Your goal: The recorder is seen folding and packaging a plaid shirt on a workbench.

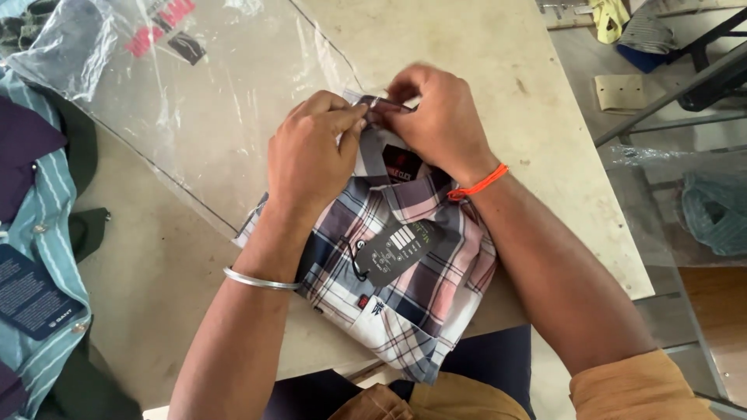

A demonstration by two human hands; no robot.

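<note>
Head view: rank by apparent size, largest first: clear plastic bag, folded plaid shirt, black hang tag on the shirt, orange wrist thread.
1. clear plastic bag, though it runs off frame.
2. folded plaid shirt, partly hidden by both hands.
3. black hang tag.
4. orange wrist thread.

We see a folded shirt [397, 264] lying on the desk [506, 70] at its near edge, a hang tag [393, 249] on top. Both hands, left [315, 152] and right [436, 117], rest on its far end. A plastic bag [194, 93] lies behind and left; more shirts [39, 233] lie far left.
</note>
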